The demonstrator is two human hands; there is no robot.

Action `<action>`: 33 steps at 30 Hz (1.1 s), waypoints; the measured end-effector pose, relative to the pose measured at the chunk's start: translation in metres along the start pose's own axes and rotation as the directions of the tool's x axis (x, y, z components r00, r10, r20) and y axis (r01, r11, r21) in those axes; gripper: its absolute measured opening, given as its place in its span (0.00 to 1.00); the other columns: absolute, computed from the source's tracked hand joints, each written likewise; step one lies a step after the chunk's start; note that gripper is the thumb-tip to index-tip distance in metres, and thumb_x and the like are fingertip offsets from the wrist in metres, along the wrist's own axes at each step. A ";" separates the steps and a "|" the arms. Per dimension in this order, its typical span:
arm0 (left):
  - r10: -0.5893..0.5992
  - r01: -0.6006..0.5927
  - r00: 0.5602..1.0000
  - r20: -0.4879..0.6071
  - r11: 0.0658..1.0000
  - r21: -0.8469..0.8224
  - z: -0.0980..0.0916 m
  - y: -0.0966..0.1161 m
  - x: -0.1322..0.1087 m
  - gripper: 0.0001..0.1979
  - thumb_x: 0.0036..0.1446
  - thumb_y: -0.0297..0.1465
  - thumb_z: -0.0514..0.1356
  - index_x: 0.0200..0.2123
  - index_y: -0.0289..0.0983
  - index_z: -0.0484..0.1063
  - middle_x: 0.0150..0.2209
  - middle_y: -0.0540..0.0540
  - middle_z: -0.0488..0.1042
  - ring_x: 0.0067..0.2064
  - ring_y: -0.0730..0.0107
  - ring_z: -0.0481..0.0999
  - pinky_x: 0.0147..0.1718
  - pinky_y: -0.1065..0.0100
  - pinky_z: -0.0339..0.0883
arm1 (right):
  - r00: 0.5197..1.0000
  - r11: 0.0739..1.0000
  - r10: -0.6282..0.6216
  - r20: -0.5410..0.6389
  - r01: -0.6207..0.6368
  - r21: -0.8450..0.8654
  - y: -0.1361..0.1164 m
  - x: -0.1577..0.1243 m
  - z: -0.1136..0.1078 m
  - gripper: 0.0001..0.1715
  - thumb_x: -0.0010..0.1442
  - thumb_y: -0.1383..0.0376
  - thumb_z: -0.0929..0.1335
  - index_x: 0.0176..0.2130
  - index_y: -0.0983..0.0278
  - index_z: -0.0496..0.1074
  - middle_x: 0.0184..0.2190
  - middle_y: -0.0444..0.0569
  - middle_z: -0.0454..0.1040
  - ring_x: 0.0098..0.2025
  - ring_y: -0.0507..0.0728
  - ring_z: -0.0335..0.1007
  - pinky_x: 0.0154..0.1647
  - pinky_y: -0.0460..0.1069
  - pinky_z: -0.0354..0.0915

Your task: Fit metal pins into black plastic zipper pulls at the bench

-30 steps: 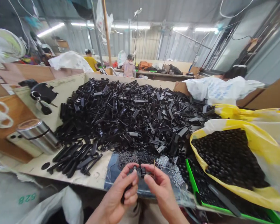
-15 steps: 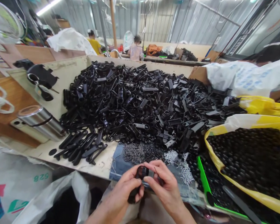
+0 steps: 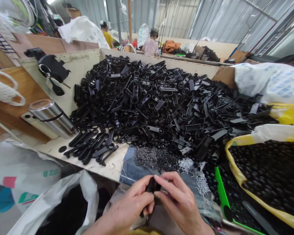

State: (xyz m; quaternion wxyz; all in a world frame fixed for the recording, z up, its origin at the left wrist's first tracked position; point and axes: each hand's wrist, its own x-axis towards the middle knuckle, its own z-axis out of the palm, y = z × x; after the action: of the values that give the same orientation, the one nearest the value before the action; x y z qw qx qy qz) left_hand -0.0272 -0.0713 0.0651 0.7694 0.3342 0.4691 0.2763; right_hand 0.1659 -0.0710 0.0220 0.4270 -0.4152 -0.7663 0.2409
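My left hand [image 3: 138, 199] is closed around a black plastic part [image 3: 153, 185], its thumb pressed on the near side. Most of that part is hidden by the fingers; a dark end shows below the palm. From the other side, my right hand [image 3: 177, 197] pinches the same part between thumb and forefinger. Whether a small piece sits in that pinch, I cannot tell. Just beyond the hands, a blue cloth [image 3: 129, 168] bears small metal springs [image 3: 145, 157], tiny black pieces [image 3: 167, 160] and silver pins [image 3: 202, 183].
A large heap of black plastic parts [image 3: 147, 98] fills the bench. Several long black parts [image 3: 93, 147] lie at left beside a steel flask [image 3: 54, 117]. At right, a yellow-rimmed bag [image 3: 237, 178] holds black pieces near a green tray edge [image 3: 220, 189]. A white sack [image 3: 88, 192] opens at lower left.
The view has shifted, so the bench sits further right and slightly higher. The black part has turned in my hands, and its round end no longer faces me.
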 end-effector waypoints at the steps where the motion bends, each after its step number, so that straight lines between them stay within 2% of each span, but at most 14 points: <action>1: 0.008 -0.008 1.000 0.008 1.000 0.008 0.000 0.001 -0.001 0.18 0.52 0.31 0.61 0.47 0.37 0.77 0.26 0.54 0.66 0.29 0.72 0.60 0.30 0.69 0.55 | 1.000 1.000 -0.007 0.009 0.007 -0.004 0.000 0.000 -0.001 0.23 0.68 0.68 0.69 0.60 0.53 0.76 0.43 0.53 0.76 0.39 0.57 0.78 0.36 0.48 0.78; 3: 0.031 -0.032 0.999 0.021 0.998 0.055 0.001 0.002 -0.002 0.15 0.53 0.31 0.61 0.45 0.38 0.76 0.27 0.54 0.65 0.28 0.73 0.60 0.29 0.70 0.54 | 0.999 0.999 -0.040 0.037 0.040 -0.010 0.000 0.000 -0.003 0.25 0.69 0.69 0.68 0.62 0.53 0.74 0.44 0.53 0.76 0.39 0.57 0.78 0.36 0.48 0.78; 6: 0.055 -0.063 0.998 0.044 0.976 0.209 0.001 0.003 -0.002 0.11 0.59 0.35 0.62 0.44 0.39 0.74 0.26 0.55 0.64 0.27 0.73 0.60 0.27 0.71 0.54 | 0.991 0.994 -0.106 0.077 0.107 -0.012 -0.002 0.004 -0.007 0.28 0.70 0.71 0.66 0.65 0.51 0.71 0.44 0.53 0.76 0.40 0.57 0.78 0.37 0.48 0.78; 10: 0.044 -0.044 0.999 0.010 0.919 0.392 -0.002 -0.001 0.001 0.14 0.66 0.44 0.57 0.42 0.40 0.72 0.23 0.56 0.63 0.26 0.73 0.62 0.26 0.71 0.55 | 0.987 0.995 -0.100 0.127 0.103 -0.012 -0.009 0.007 -0.014 0.27 0.72 0.68 0.66 0.66 0.51 0.70 0.43 0.52 0.76 0.40 0.56 0.77 0.36 0.47 0.76; 12: 0.027 -0.036 0.999 0.027 0.916 0.400 -0.004 -0.003 0.001 0.16 0.67 0.46 0.56 0.43 0.40 0.71 0.24 0.56 0.63 0.25 0.74 0.62 0.26 0.72 0.56 | 0.984 0.998 -0.022 0.179 0.011 0.059 -0.012 0.007 -0.018 0.24 0.72 0.65 0.67 0.64 0.50 0.72 0.44 0.52 0.74 0.39 0.56 0.76 0.35 0.47 0.75; 15: 0.034 -0.070 0.993 0.116 0.942 0.327 -0.004 -0.007 -0.001 0.20 0.68 0.48 0.55 0.51 0.40 0.72 0.27 0.54 0.67 0.24 0.75 0.61 0.25 0.71 0.57 | 0.958 0.944 0.172 0.230 -0.227 0.238 -0.017 0.003 -0.018 0.21 0.72 0.55 0.67 0.62 0.50 0.74 0.47 0.52 0.72 0.35 0.54 0.74 0.32 0.47 0.75; 16: 0.057 -0.093 0.991 0.124 0.948 0.304 -0.003 -0.009 -0.003 0.21 0.67 0.48 0.56 0.53 0.40 0.73 0.29 0.52 0.70 0.24 0.74 0.62 0.25 0.71 0.59 | 0.950 0.916 0.229 0.212 -0.285 0.284 -0.018 0.001 -0.014 0.23 0.72 0.51 0.66 0.61 0.51 0.74 0.48 0.53 0.72 0.35 0.55 0.74 0.34 0.48 0.75; 18: 0.134 -0.148 0.989 0.070 0.949 0.279 -0.001 -0.013 -0.005 0.20 0.65 0.47 0.59 0.54 0.43 0.76 0.33 0.48 0.75 0.29 0.69 0.69 0.28 0.70 0.64 | 0.942 0.882 0.321 0.100 -0.336 0.332 -0.020 -0.005 -0.001 0.26 0.71 0.46 0.64 0.59 0.54 0.77 0.45 0.53 0.74 0.41 0.58 0.75 0.41 0.51 0.76; 20: 0.214 -0.195 0.976 -0.041 0.942 0.271 0.003 -0.018 -0.007 0.20 0.62 0.45 0.63 0.55 0.46 0.78 0.39 0.44 0.79 0.41 0.60 0.77 0.38 0.67 0.71 | 0.923 0.871 0.383 -0.031 -0.350 0.344 -0.021 -0.010 0.016 0.27 0.72 0.45 0.62 0.54 0.56 0.80 0.40 0.52 0.76 0.44 0.61 0.75 0.46 0.53 0.74; 23: 0.290 -0.249 0.949 -0.121 0.929 0.273 0.006 -0.025 -0.006 0.21 0.61 0.45 0.65 0.57 0.49 0.78 0.54 0.43 0.80 0.55 0.53 0.76 0.56 0.61 0.69 | 0.897 0.866 0.418 -0.143 -0.347 0.359 -0.022 -0.011 0.035 0.23 0.73 0.49 0.63 0.50 0.57 0.81 0.35 0.49 0.75 0.38 0.58 0.73 0.40 0.51 0.73; 26: 0.288 -0.233 0.950 -0.117 0.909 0.346 0.005 -0.032 -0.005 0.25 0.64 0.46 0.60 0.61 0.46 0.75 0.63 0.43 0.75 0.61 0.54 0.74 0.62 0.60 0.65 | 0.908 0.864 0.388 -0.157 -0.299 0.406 -0.022 -0.007 0.036 0.17 0.72 0.53 0.66 0.48 0.57 0.82 0.30 0.46 0.71 0.32 0.55 0.71 0.33 0.48 0.71; 29: 0.275 -0.189 0.954 -0.121 0.863 0.469 0.000 -0.042 -0.004 0.28 0.66 0.48 0.56 0.66 0.45 0.69 0.65 0.44 0.72 0.66 0.55 0.69 0.65 0.60 0.62 | 0.932 0.848 0.347 -0.106 -0.264 0.459 -0.023 -0.006 0.029 0.15 0.73 0.58 0.67 0.51 0.55 0.81 0.34 0.47 0.73 0.30 0.53 0.70 0.28 0.46 0.69; 31: 0.272 -0.183 0.957 -0.102 0.836 0.518 -0.003 -0.047 -0.003 0.30 0.66 0.50 0.55 0.66 0.44 0.68 0.65 0.44 0.72 0.66 0.55 0.70 0.65 0.60 0.63 | 0.944 0.865 0.317 -0.091 -0.248 0.437 -0.023 -0.009 0.025 0.16 0.73 0.61 0.66 0.54 0.53 0.80 0.40 0.49 0.74 0.32 0.53 0.72 0.27 0.45 0.69; 33: 0.286 -0.212 0.956 -0.059 0.819 0.533 -0.003 -0.049 -0.002 0.31 0.66 0.52 0.55 0.65 0.43 0.69 0.65 0.43 0.73 0.65 0.54 0.70 0.65 0.60 0.63 | 0.950 0.918 0.267 -0.159 -0.201 0.342 -0.023 -0.015 0.024 0.17 0.74 0.63 0.65 0.55 0.52 0.79 0.46 0.51 0.73 0.40 0.56 0.74 0.33 0.47 0.72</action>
State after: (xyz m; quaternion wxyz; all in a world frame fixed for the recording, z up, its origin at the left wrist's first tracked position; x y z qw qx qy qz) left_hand -0.0255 -0.1023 0.0268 0.5733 0.5686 0.5299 0.2593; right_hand 0.1395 -0.0960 0.0192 0.5326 -0.4513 -0.6138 0.3687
